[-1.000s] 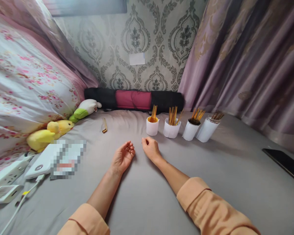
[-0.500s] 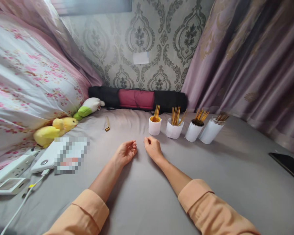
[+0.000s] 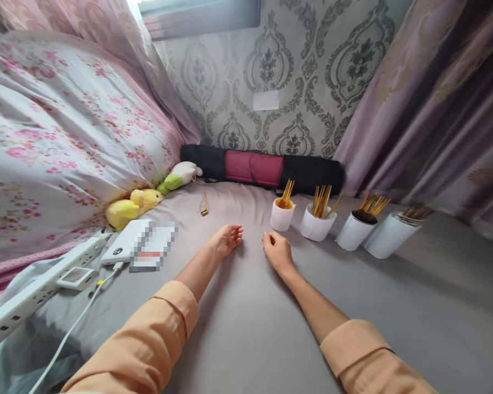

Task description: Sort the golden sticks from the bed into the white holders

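Note:
My left hand (image 3: 229, 239) rests on the grey sheet (image 3: 246, 339), its palm turned inward and its fingers loosely curled with nothing in them. Across a small gap, my right hand (image 3: 277, 250) lies with its fingers folded into a loose fist, and no object shows in it. Nearest to the right hand stands a small white-wrapped cup (image 3: 281, 218) holding thin yellow sticks (image 3: 287, 189). To its right are a wider white cup (image 3: 317, 227), a dark-rimmed one (image 3: 354, 234) and a taller white-wrapped jar (image 3: 390, 238), each with sticks in it. Neither hand touches them.
A few thin sticks with a bent end (image 3: 204, 210) lie on the sheet beyond my left hand. At left are plush toys (image 3: 125, 212), a white power bank (image 3: 127, 241), a cable (image 3: 76, 323) and a power strip (image 3: 45, 284). A black and red roll (image 3: 252, 167) lies along the wall.
The camera view has turned to the left, so the surroundings sit farther right. Both hands keep nearly the same pose, and the cups stay in their row.

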The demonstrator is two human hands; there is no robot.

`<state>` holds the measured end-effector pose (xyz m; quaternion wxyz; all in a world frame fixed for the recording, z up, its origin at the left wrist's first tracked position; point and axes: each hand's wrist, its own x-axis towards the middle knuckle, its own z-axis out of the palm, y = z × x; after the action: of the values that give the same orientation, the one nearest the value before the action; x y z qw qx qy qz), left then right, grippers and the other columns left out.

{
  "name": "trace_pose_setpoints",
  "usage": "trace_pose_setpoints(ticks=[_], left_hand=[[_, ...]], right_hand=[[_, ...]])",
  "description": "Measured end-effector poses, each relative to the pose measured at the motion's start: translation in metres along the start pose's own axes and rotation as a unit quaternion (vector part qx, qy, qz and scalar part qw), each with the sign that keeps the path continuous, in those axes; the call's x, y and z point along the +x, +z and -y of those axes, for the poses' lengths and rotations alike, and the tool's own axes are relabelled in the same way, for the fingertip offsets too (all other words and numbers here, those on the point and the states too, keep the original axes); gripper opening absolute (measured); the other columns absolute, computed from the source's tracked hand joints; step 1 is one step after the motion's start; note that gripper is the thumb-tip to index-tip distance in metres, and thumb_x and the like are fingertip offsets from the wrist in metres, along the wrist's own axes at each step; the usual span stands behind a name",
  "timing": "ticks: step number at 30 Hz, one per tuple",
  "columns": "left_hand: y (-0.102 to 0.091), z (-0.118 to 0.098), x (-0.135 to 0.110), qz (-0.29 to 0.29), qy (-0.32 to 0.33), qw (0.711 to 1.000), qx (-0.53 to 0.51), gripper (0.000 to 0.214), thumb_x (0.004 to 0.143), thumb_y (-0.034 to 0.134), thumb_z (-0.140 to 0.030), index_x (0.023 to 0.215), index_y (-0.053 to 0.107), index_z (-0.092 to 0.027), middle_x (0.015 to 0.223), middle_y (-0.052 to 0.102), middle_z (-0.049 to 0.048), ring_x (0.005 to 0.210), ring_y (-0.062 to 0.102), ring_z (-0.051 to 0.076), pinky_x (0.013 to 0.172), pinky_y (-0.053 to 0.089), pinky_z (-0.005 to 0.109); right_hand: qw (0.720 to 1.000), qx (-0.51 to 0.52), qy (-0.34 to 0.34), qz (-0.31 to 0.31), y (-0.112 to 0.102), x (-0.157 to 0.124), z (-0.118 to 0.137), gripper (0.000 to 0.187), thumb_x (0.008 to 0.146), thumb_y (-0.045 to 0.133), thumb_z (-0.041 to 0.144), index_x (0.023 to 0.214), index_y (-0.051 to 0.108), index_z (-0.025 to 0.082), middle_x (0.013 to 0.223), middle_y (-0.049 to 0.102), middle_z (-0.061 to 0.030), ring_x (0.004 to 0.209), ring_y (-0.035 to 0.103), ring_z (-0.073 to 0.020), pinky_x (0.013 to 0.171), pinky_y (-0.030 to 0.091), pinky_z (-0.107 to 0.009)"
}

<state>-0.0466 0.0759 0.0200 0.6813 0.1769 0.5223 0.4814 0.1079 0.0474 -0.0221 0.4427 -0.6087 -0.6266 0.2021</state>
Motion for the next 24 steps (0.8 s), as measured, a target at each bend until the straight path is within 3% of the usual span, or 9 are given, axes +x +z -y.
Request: trace_pose_setpoints(ticks=[14, 24], left_hand=[[-0.024, -0.023, 0.022, -0.059, 0.109, 0.985, 0.119, 0.010, 0.066, 0.060, -0.006, 0.066, 0.052, -0.012, 0.055, 0.055, 0.0030, 0.042, 0.049, 0.007, 0.041, 0.036, 0.017], [-0.045, -0.039, 0.043, -0.128, 0.203, 0.927, 0.289, 0.009, 0.063, 0.059, -0.009, 0.059, 0.052, -0.014, 0.055, 0.054, 0.0031, 0.043, 0.046, 0.008, 0.040, 0.032, 0.018]], right_hand=[[1.000, -0.011, -0.004, 0.004, 0.000, 0.000, 0.000, 0.037, 0.081, 0.037, 0.040, 0.064, 0.059, 0.015, 0.056, 0.057, -0.0027, 0.050, 0.045, -0.0111, 0.050, 0.031, -0.022], [1.000, -0.015, -0.009, 0.007, 0.002, 0.000, -0.003, 0.038, 0.082, 0.036, 0.041, 0.064, 0.059, 0.016, 0.054, 0.055, -0.0013, 0.050, 0.044, -0.0110, 0.052, 0.031, -0.022]])
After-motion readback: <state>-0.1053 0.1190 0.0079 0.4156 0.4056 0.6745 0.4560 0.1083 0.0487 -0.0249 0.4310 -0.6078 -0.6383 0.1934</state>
